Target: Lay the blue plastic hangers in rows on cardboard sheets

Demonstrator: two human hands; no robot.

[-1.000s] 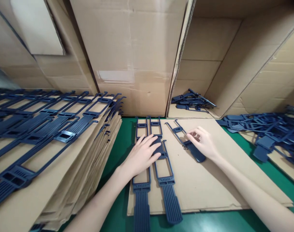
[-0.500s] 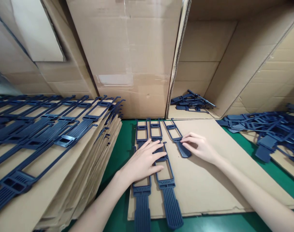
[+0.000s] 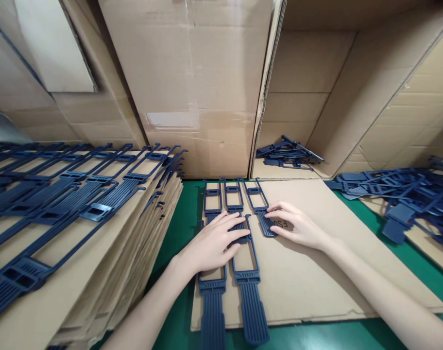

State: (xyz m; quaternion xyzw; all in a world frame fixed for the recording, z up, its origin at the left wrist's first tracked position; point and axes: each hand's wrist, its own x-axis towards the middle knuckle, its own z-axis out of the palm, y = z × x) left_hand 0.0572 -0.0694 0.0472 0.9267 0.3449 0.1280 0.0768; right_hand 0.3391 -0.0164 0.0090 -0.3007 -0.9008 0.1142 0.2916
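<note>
Two columns of dark blue plastic frame pieces with ribbed paddle ends lie on a cardboard sheet (image 3: 316,287). My left hand (image 3: 214,240) rests flat over them, fingers spread, hiding where the upper and lower pieces meet. Below it show a lower left piece (image 3: 212,311) and a lower right piece (image 3: 254,311). A third upper piece (image 3: 260,204) lies just right of the other two. At its ribbed end, my right hand (image 3: 296,226) touches the right edge with fingertips and thumb apart. Printed letters show on the cardboard between those fingers.
On the left rises a tall stack of cardboard sheets (image 3: 134,272) layered with similar pieces. An open cardboard box (image 3: 309,63) at the back holds a small pile of pieces (image 3: 289,153). A larger jumbled heap (image 3: 396,199) lies at right on the green table (image 3: 334,335).
My right hand and the third upper piece have shifted left, closer to the middle column. The right thumb and fingers have spread apart. My left hand has stayed almost still.
</note>
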